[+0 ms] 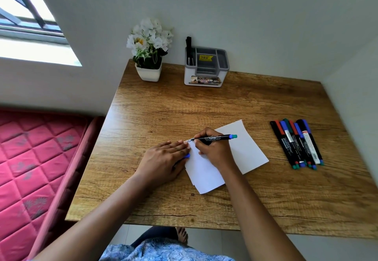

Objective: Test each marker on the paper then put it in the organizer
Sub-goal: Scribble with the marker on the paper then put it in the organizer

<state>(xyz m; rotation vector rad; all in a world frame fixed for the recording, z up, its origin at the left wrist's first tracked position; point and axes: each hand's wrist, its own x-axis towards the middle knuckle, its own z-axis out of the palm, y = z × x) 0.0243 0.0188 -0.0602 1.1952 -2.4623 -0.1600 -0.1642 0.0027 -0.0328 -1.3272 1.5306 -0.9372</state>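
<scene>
Mostly my worry starts with the wooden desk. The paper lies loose on it, near the front middle. If the left hand lifts, a stroke could drag the sheet and put ink on the wood. That hand lies flat, fingers straight, pressing the paper's left edge. The writing is right at the sheet's top left corner, so a small overshoot would run off the edge.

Next, the loose markers lie packed side by side, well to the right, and a careless reach could set them rolling. Smallest risk is a blue cap peeking out from under the left hand. I cannot tell whether it is pinched or merely lying there, and it could roll away.

As for looks, the white and grey organizer stands at the back by the wall, with one black marker upright in its left compartment. The right hand pinches the marker under test in a writing grip. Its tip is on the paper beside the left fingertips and its barrel points right. It is slim and black with white print and a blue-and-teal rear end. Small dark scribbles show at its tip.
</scene>
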